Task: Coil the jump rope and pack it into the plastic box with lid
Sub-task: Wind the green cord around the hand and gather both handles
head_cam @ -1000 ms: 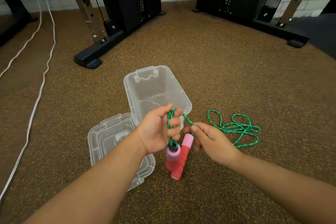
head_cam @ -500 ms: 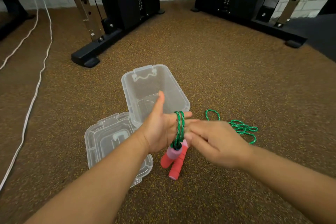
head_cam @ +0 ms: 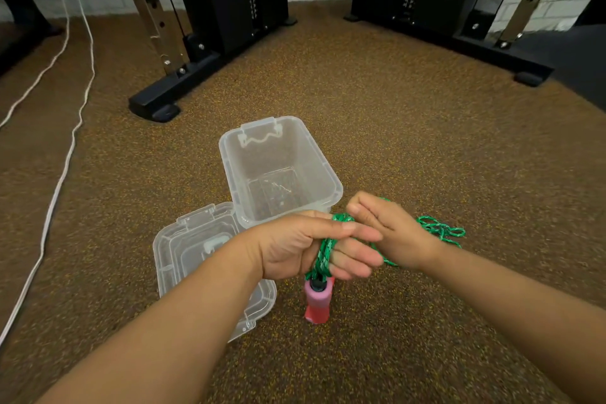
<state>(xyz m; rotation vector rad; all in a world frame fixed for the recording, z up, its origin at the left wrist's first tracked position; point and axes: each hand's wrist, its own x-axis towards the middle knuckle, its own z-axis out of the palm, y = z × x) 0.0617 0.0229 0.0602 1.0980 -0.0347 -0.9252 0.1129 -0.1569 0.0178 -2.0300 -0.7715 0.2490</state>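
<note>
The green jump rope (head_cam: 324,254) is looped several times round the fingers of my left hand (head_cam: 305,248), which hovers just in front of the clear plastic box (head_cam: 328,170). Its pink and red handles (head_cam: 317,300) hang below that hand. My right hand (head_cam: 390,233) sits just behind and right of the left, gripping the rope as it passes over the left fingers. The loose remainder of the rope (head_cam: 441,229) lies on the floor to the right. The box stands open and empty, and its clear lid (head_cam: 196,252) lies flat on the floor to the box's near left.
Brown speckled carpet covers the floor. A black gym machine base (head_cam: 170,98) stands behind the box, and another black frame (head_cam: 511,59) at the back right. A white cable (head_cam: 62,167) runs along the left side.
My right hand has carried the rope up and over my left fingers, adding to the loops. The loose pile on the floor has shrunk. The handles hang lower beneath my left hand.
</note>
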